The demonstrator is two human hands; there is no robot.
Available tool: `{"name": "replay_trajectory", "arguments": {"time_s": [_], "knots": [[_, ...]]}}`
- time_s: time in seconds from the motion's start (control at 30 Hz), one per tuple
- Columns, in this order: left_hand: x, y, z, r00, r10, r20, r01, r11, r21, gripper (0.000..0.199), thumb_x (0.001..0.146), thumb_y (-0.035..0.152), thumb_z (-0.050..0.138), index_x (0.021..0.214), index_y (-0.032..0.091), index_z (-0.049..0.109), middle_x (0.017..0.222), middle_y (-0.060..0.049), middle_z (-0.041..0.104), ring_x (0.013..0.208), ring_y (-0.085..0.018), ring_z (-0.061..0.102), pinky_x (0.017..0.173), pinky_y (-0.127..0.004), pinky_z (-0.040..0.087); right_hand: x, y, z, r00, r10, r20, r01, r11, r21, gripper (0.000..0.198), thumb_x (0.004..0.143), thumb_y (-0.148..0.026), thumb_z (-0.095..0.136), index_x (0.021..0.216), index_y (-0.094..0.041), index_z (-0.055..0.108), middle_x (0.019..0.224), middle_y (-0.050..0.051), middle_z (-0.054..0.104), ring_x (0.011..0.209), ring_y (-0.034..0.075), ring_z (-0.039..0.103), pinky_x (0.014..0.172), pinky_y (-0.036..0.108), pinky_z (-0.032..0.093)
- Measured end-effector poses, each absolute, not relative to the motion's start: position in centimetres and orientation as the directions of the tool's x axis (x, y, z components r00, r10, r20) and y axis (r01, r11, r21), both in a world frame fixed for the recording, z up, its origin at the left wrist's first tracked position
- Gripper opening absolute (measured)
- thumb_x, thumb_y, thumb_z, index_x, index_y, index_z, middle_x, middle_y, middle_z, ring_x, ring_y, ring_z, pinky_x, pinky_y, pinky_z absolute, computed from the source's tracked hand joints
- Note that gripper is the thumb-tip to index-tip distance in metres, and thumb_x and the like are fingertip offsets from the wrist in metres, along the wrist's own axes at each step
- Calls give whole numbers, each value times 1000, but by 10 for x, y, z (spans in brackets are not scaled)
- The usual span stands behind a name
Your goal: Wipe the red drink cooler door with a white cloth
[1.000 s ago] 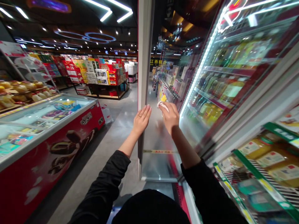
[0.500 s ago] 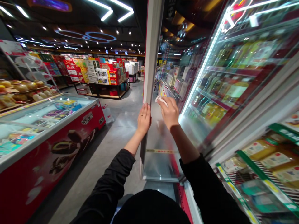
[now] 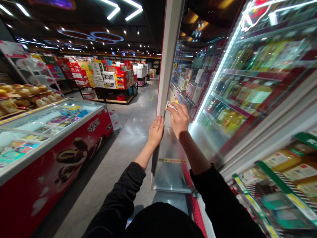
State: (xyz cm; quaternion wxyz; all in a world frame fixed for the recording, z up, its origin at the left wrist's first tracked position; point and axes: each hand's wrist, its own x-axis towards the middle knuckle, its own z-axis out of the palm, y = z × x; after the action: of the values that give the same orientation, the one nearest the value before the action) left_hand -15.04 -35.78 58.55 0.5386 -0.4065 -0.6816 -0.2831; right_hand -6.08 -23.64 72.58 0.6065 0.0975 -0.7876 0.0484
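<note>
A glass refrigerator door [image 3: 170, 175] stands swung open in front of me, its pale frame upright. My left hand [image 3: 156, 132], a ring on one finger, lies with straight fingers along the outer edge of the door frame [image 3: 165, 82]; its thumb is hidden. Pinched in my right hand [image 3: 179, 120] is a folded white cloth [image 3: 168, 105], held against the inner side of the door near the frame. Whether it is fabric or paper I cannot tell. Bottles [image 3: 237, 91] show blurred in the glass at the right.
To the left runs a red chest freezer [image 3: 81, 148] with packets under its glass top. Boxes [image 3: 106, 77] are stacked on a display stand farther back. At lower right, shelves hold yellow bottles [image 3: 300, 172]. A white plastic bag [image 3: 115, 120] rests by the freezer's end.
The door frame has shifted to the right in view. My left hand has moved with it, right and slightly down. My right hand, still holding the cloth, sits closer to the frame.
</note>
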Motion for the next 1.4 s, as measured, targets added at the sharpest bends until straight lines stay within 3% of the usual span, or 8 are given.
{"name": "replay_trajectory", "arguments": {"time_s": [0.13,0.37,0.63,0.8,0.97,1.2,1.3,1.4], "knots": [[-151,-359,586,-142,272,952,886,464,-1,77,112,8,26,183,23,1,180,-17,34,166,-29,33,135,-53,42,-45,-221,702,-333,-148,931,-223,972,74,37,109,-11,54,114,-26,87,126,9,83,115,25,71,105,40,62],[-151,-357,585,-178,291,940,876,482,17,79,113,7,25,182,25,-9,181,-19,28,166,-32,33,134,-56,43,-47,-216,711,-258,-43,965,-199,980,-10,38,109,-11,52,110,-24,87,123,12,83,115,26,73,108,44,62],[-154,-359,583,-237,365,900,848,529,9,79,114,10,25,180,23,-17,183,-19,26,167,-32,33,133,-56,45,-43,-231,695,-345,-107,933,-230,973,27,35,109,-9,55,118,-24,85,125,11,82,116,24,73,107,40,63],[-152,-359,585,-194,331,924,839,544,-18,80,112,11,27,181,21,-12,184,-18,25,169,-31,31,134,-53,44,-45,-220,694,-274,-42,961,-181,983,-9,36,109,-7,54,110,-23,86,121,12,83,111,24,73,107,41,61],[-148,-360,590,-190,315,930,839,544,-12,81,110,8,27,182,22,-6,182,-17,32,170,-28,29,135,-50,41,-53,-234,698,-280,-98,955,-311,950,7,35,109,-9,54,118,-22,85,124,13,82,116,25,74,109,41,62],[-143,-369,587,-287,402,869,864,500,54,75,107,5,34,180,11,21,178,-22,39,169,-31,34,139,-52,33,-37,-215,674,-376,-59,925,-245,969,-38,35,105,-5,61,117,-26,86,124,11,83,115,27,74,106,42,62],[-142,-371,581,-313,416,854,860,505,70,75,107,4,34,180,11,22,177,-22,39,169,-30,34,139,-52,33,-43,-219,677,-300,8,954,-242,967,-84,38,106,-5,57,115,-26,87,123,10,83,114,26,74,108,44,62],[-143,-371,577,-282,398,873,855,517,41,74,108,5,33,181,11,19,177,-22,41,169,-30,34,139,-52,34,-49,-233,679,-307,-13,952,-291,953,-81,38,107,-7,54,116,-26,86,122,10,82,116,26,74,108,44,63]]}}
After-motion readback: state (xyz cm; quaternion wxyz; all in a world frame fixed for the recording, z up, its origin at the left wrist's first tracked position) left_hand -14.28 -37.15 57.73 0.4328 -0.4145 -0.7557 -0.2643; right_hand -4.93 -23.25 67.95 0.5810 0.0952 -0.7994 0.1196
